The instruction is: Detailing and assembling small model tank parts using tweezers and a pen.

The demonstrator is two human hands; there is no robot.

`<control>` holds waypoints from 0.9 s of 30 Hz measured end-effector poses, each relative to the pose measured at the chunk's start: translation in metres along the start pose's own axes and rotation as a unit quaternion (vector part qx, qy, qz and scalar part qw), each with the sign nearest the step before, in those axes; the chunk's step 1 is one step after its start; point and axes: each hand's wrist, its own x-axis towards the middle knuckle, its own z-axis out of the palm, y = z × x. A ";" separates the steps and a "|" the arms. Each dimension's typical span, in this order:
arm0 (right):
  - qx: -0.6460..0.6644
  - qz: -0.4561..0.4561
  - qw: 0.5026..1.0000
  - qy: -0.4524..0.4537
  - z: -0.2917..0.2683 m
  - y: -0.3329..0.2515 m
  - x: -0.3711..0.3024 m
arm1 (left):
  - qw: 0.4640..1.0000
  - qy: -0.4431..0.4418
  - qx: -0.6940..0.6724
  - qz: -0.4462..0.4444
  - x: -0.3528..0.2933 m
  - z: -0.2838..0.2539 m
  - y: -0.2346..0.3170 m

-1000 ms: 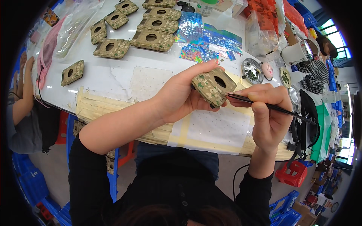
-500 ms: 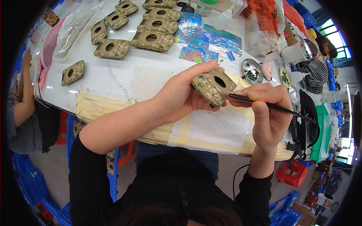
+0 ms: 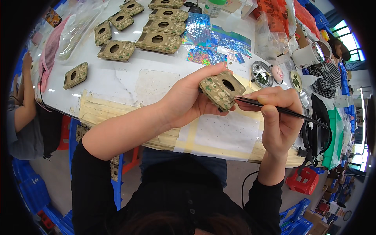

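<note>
My left hand is closed around a camouflage-patterned model tank hull, tilted, with a dark round hole in its upper face. In my right hand I grip black tweezers like a pen. Their tips meet the right-hand edge of the hull; anything tiny between them is too small to make out. Beneath both hands lies a white paper sheet edged with masking tape and dotted with small specks. Small dark green parts sit in a round metal dish beyond my right hand.
Several matching hulls stand at the back left, one apart. Shiny holographic sheets lie behind my hands. A white squeeze bottle, a white cup and a black bag are farther off. Another person's arm rests at the left.
</note>
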 end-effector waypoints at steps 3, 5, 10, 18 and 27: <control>0.006 -0.001 1.000 0.001 0.001 -0.001 0.001 | 1.000 0.002 0.000 0.000 0.000 0.000 0.000; 0.011 0.003 1.000 0.002 0.001 -0.001 0.000 | 1.000 0.000 0.000 -0.001 0.000 0.000 0.000; 0.030 0.012 0.999 0.009 0.000 0.001 -0.001 | 1.000 -0.001 0.000 0.000 0.000 0.000 0.000; 0.007 0.016 1.000 0.004 -0.001 0.000 -0.001 | 1.000 0.001 -0.003 0.002 0.000 0.001 0.000; 0.004 0.013 1.000 0.009 0.000 0.000 -0.001 | 1.000 0.001 -0.007 0.001 0.000 0.000 0.000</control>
